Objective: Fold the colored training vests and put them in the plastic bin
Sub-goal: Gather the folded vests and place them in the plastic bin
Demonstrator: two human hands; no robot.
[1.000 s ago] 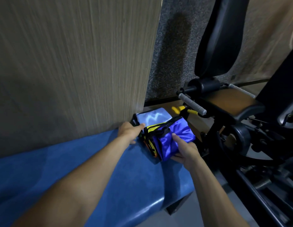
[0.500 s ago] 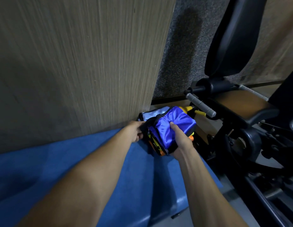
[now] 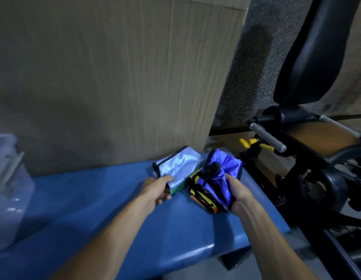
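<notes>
On the blue desk (image 3: 119, 215), the left hand (image 3: 155, 190) pinches a folded pale vest (image 3: 178, 168); the right hand (image 3: 237, 191) grips a stack of folded vests (image 3: 214, 182), purple on top. At far left stands the clear bin (image 3: 8, 190), contents unclear.

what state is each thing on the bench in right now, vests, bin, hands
left hand: grips the light blue vest's near edge
right hand: grips the vest stack
light blue vest: folded, flat on the bench
vest stack: folded, purple on top, tilted up
plastic bin: on the bench, contents unclear
</notes>
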